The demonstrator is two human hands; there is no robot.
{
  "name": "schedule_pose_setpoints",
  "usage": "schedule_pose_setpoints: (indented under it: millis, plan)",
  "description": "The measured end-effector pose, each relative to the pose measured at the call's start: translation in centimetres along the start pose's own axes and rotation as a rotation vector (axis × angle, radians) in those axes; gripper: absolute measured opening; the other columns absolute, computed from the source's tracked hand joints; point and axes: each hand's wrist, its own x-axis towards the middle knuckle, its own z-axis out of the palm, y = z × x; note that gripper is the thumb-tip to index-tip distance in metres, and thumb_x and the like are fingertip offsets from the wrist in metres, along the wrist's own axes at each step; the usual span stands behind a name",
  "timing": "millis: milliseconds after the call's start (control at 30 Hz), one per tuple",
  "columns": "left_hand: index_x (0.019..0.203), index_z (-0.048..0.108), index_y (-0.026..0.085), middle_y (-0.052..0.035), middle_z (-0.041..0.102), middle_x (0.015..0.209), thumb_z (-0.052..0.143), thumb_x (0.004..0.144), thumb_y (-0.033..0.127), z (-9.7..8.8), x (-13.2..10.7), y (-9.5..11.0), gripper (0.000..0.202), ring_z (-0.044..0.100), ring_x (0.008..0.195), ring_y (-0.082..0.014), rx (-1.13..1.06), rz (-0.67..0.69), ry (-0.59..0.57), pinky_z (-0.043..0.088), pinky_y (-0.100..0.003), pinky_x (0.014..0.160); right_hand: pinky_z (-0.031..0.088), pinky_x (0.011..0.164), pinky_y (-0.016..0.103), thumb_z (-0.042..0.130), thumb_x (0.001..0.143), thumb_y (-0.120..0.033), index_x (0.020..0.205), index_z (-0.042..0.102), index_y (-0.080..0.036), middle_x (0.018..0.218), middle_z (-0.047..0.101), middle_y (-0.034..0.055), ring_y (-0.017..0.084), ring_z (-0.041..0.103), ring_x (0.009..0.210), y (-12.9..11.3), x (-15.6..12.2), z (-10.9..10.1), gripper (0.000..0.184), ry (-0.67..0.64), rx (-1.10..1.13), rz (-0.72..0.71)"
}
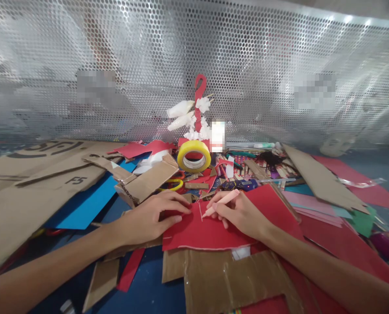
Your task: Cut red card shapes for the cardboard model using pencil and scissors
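Observation:
A red sheet (210, 235) lies before me over pieces of cardboard. My right hand (246, 216) grips a pale pink pen (225, 199) and rests on the sheet. Its tip touches the red surface beside a short light line. Left of that line, my left hand (157, 213) lies on the sheet's edge with fingers stretched out, holding nothing. Below the sheet, a tape-covered brown cardboard piece (227, 279) sticks out toward me.
Beyond my hands stand a yellow-rimmed tape roll (180, 159) and a red hook-shaped piece (199, 91) with white paper flowers. Large cardboard (44, 174) and a blue sheet (83, 205) lie left; pink sheets (315, 207) lie right. A perforated metal panel (246, 56) rises behind.

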Motion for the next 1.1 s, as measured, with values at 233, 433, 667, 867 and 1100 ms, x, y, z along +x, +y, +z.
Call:
schedule_pose_setpoints:
  millis: [233,433,667,867,1100]
  plan:
    - [0.116,0.074,0.029,-0.0044,0.065,0.134,0.054,0.098,0.022,-0.03,-0.16,-0.1,0.027,0.059,0.124,-0.0227,0.003,-0.001,-0.006,0.045,-0.04,0.109,0.041,0.041,0.016,0.055,0.086,-0.02,0.071,0.072,-0.013,0.07,0.069,0.0026,0.006,0.052,0.044,-0.22,-0.05,-0.04,0.023,-0.015,0.031,0.016]
    - [0.115,0.074,0.029,-0.0038,0.066,0.133,0.055,0.098,0.021,0.0,-0.09,-0.2,0.027,0.06,0.124,-0.0226,0.011,0.001,-0.003,0.045,-0.04,0.108,0.041,0.04,0.016,0.056,0.086,-0.021,0.078,0.075,-0.014,0.068,0.069,0.0026,0.009,0.056,0.052,0.47,0.04,0.0,0.022,-0.028,0.045,0.012]
    - [0.116,0.074,0.028,-0.0042,0.066,0.133,0.055,0.098,0.021,-0.02,-0.09,-0.1,0.027,0.06,0.123,-0.0222,0.008,0.001,0.0,0.046,-0.039,0.108,0.041,0.046,0.017,0.057,0.084,-0.016,0.075,0.075,-0.015,0.067,0.07,0.0024,0.009,0.058,0.054,0.31,-0.05,0.0,0.02,-0.049,0.052,-0.008]
    - [0.115,0.074,0.029,-0.0039,0.066,0.133,0.055,0.097,0.021,-0.06,-0.05,-0.07,0.027,0.059,0.124,-0.0218,0.01,-0.002,-0.001,0.045,-0.04,0.109,0.038,0.044,0.017,0.056,0.083,-0.014,0.075,0.075,-0.015,0.065,0.069,0.0009,0.007,0.053,0.05,0.13,-0.06,-0.04,0.02,-0.053,0.055,-0.006]
    - [0.115,0.074,0.029,-0.0044,0.066,0.132,0.055,0.098,0.022,0.21,-0.06,-0.33,0.027,0.059,0.125,-0.0224,0.0,0.017,0.01,0.045,-0.04,0.109,0.039,0.047,0.018,0.056,0.082,-0.013,0.077,0.076,-0.015,0.066,0.071,0.0021,0.009,0.056,0.054,0.11,-0.13,-0.02,0.02,-0.048,0.041,-0.007]
